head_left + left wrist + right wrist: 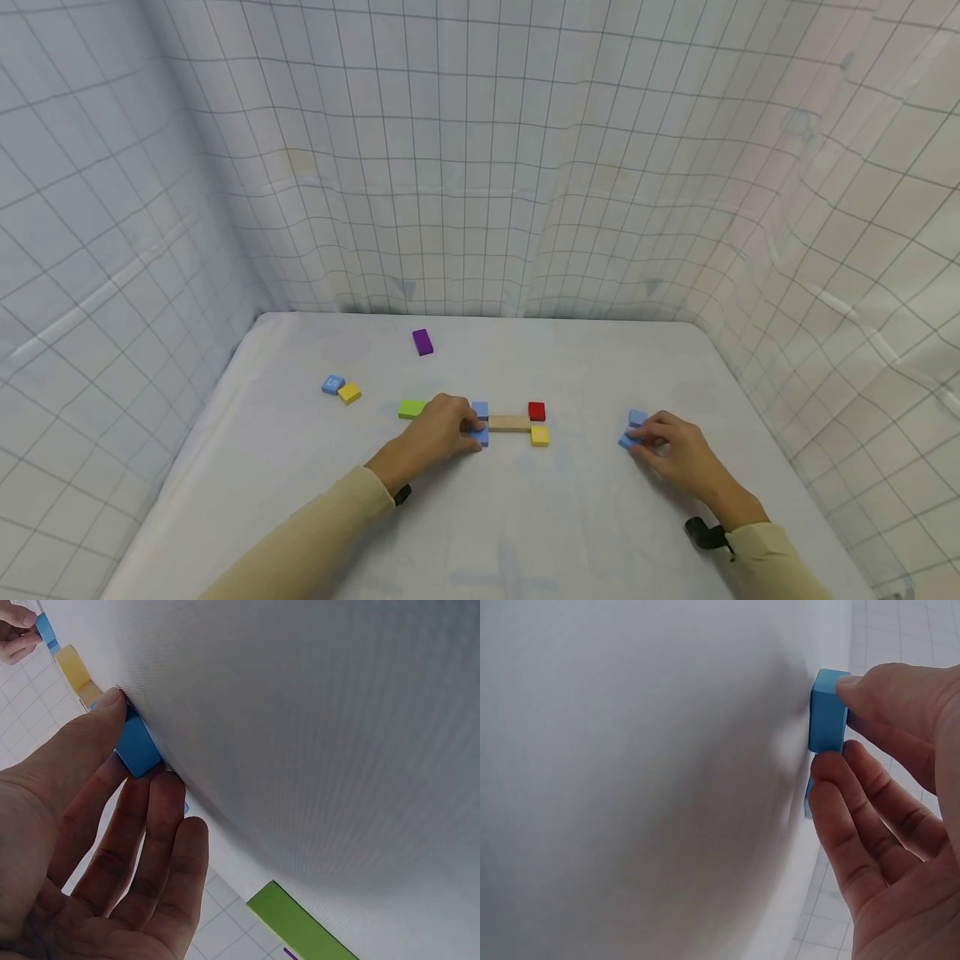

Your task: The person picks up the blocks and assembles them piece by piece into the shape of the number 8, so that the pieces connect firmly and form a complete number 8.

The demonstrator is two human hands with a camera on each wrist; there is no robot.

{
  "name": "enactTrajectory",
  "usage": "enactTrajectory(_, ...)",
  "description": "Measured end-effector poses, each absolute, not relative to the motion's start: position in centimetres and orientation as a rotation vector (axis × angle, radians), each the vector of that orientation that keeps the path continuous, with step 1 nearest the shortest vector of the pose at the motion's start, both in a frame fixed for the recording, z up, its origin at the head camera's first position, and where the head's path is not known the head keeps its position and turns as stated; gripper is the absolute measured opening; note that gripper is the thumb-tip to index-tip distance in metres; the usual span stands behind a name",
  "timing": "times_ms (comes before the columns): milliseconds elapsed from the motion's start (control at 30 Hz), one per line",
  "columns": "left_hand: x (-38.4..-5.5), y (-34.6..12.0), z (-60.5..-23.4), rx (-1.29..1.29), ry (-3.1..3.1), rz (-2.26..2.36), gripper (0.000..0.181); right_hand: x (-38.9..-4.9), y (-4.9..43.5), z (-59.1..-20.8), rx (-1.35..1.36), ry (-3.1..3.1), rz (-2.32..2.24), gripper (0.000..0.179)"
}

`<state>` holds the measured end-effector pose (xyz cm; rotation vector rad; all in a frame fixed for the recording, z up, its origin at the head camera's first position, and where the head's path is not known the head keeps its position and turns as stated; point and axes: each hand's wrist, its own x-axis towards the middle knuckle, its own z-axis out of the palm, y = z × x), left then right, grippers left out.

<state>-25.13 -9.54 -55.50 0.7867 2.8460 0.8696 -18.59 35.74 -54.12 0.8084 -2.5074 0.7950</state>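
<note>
Over a white cloth-covered table (592,358), midway between its side edges, pinching a smooth blue rectangular block (139,746) with thumb and fingers of the arched left hand (441,427), just beside a flat pale wooden bar (510,423); toward the right edge, gripping another blue block (828,720), straight-sided and matte, between thumb and curled fingers of the right hand (681,454).

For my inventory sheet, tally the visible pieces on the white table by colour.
Blue rectangular blocks: 5
Yellow square blocks: 2
Red square block: 1
Lime-green rectangular block: 1
Purple rectangular block: 1
Tan wooden bar: 1
Total visible: 11
</note>
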Motion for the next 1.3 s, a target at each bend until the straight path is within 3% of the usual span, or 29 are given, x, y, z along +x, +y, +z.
enactTrajectory(433, -24.9, -9.6, -55.4, 0.837, 2.873, 0.855, 0.029, -18.7, 33.4, -54.2, 0.886, -2.515, 0.851, 0.028)
enactTrajectory(667, -22.5, -8.8, -51.4, 0.739, 2.842, 0.902, 0.027, -18.7, 31.8, -54.1, 0.899, -2.563, 0.904, 0.025)
enactTrajectory(800, -22.1, -8.6, -51.1, 0.698, 2.848, 0.889, 0.026, -18.6, 31.0, -54.2, 0.886, -2.630, 0.904, 0.025)
enactTrajectory(967, -22.9, -9.1, -52.6, 0.773, 2.851, 0.928, 0.026, -18.6, 30.1, -54.2, 0.925, -2.655, 0.931, 0.025)
enactTrajectory(1200, -25.6, -10.1, -57.6, 0.895, 2.916, 0.882, 0.028, -18.2, 28.3, -54.1, 0.962, -2.683, 0.977, 0.024)
enactTrajectory(1300, -25.2, -10.0, -57.0, 0.868, 2.912, 0.885, 0.029, -18.1, 27.7, -54.0, 1.010, -2.655, 0.991, 0.024)
